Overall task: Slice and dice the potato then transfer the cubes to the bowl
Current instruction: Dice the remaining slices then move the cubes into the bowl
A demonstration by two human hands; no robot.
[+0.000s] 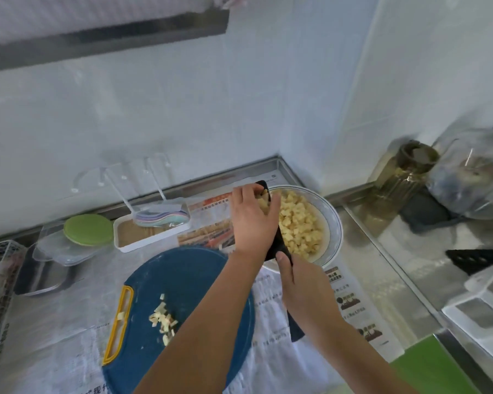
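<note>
While the knife point(281, 243) is tipping over the bowl point(335, 223): a load of potato cubes point(264, 199) is going in. I'm reading this as the transfer step, with dicing looking finished.
Left hand point(251, 220): cupping, with fingers and thumb curling round the potato cubes and pinning them against the far end of the black blade, at the bowl's 10 o'clock rim.
Right hand point(302, 291): wrapping the knife handle, thumb lying on top, at the bowl's 7 o'clock.
Bowl: sitting at 2 o'clock from the blue cutting board point(188, 280) and holding a deep diced pile point(296, 223). An arm is hiding whether bowl and board are touching.
Leftover cubes point(162, 319): lying loose at the board's 7 o'clock, beside its yellow handle slot point(120, 322). At least one more trip is looking necessary.
Handling: the cubes are looking light, firm and small. Probably damp and starchy, so likely clinging to blade and skin, then dropping unevenly.
Where to hold: not worth pinching singles. Better raking them onto the flat of the blade, with a cupped palm acting as a stop and fingers staying off the edge.
Risk: strays bouncing over the rim onto the newspaper point(271, 359).
</note>
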